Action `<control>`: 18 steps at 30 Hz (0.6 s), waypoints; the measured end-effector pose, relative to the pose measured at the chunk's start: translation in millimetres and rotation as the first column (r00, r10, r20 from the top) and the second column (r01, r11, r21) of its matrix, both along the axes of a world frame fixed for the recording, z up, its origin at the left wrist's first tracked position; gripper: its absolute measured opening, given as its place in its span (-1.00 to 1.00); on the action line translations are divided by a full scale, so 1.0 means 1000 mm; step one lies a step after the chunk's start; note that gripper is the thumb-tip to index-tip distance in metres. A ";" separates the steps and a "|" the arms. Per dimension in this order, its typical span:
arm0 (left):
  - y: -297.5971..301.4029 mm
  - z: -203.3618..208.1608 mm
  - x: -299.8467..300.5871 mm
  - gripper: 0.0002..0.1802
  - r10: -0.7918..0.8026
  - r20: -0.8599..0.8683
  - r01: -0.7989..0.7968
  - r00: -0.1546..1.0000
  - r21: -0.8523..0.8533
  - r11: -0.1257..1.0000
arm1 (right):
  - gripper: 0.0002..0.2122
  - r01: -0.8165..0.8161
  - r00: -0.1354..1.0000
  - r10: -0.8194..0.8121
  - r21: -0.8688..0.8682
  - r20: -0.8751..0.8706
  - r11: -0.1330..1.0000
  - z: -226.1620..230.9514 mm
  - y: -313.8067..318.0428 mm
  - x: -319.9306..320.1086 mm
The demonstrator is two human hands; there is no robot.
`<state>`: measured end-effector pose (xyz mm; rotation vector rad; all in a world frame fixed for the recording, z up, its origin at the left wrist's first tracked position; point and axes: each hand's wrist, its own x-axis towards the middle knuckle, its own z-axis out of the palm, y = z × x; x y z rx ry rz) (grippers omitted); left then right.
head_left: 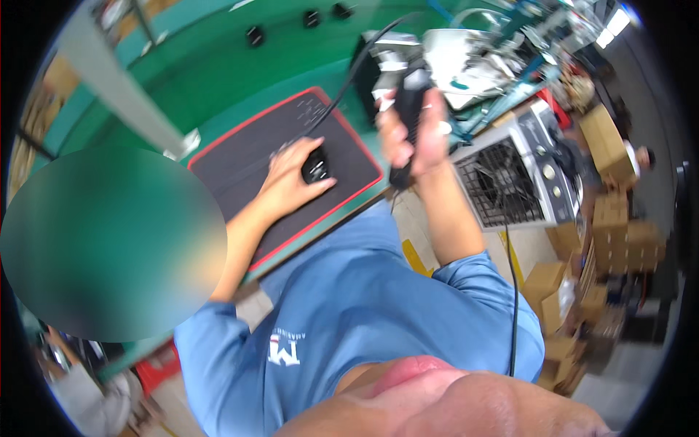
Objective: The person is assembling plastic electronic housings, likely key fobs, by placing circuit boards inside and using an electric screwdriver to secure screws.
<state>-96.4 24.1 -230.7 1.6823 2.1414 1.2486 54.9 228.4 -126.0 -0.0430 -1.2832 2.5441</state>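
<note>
My left hand (pixel 287 182) rests on the dark mat (pixel 247 156) with its red edge. Its thumb and fingers close around a small, rounded, shiny black part (pixel 315 167). Raised to the right of the mat, my right hand (pixel 415 135) is wrapped round a long black handheld tool (pixel 409 120), held nearly upright. The tool is smeared by motion, so its exact kind is unclear. Small bright pieces, perhaps screws (pixel 312 111), lie scattered on the far part of the mat. A black cable (pixel 349 80) arches over that side.
Several small black parts (pixel 255 35) sit on the green surface beyond. Cluttered white pieces (pixel 466 65) lie to the far right. A wheeled-looking grey fan unit (pixel 502 178) stands beside the bench, with cardboard boxes (pixel 626 233) behind. A grey post (pixel 120 80) rises at left; a blurred disc hides the area below.
</note>
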 end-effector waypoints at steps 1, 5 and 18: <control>0.003 -0.001 -0.002 -0.09 -0.006 0.013 0.007 1.000 -0.100 0.995 | -0.24 0.000 0.994 0.007 -0.069 0.106 0.998 -0.019 -0.003 0.012; -0.005 -0.003 0.000 -0.15 0.059 -0.068 -0.058 0.996 0.011 0.998 | -0.24 -0.252 0.947 0.305 -0.356 0.099 0.900 -0.106 -0.001 0.029; 0.001 0.000 -0.001 -0.16 0.034 0.063 -0.033 0.997 -0.014 0.999 | -0.22 -0.170 0.972 0.187 -0.123 0.145 0.978 -0.113 -0.006 0.027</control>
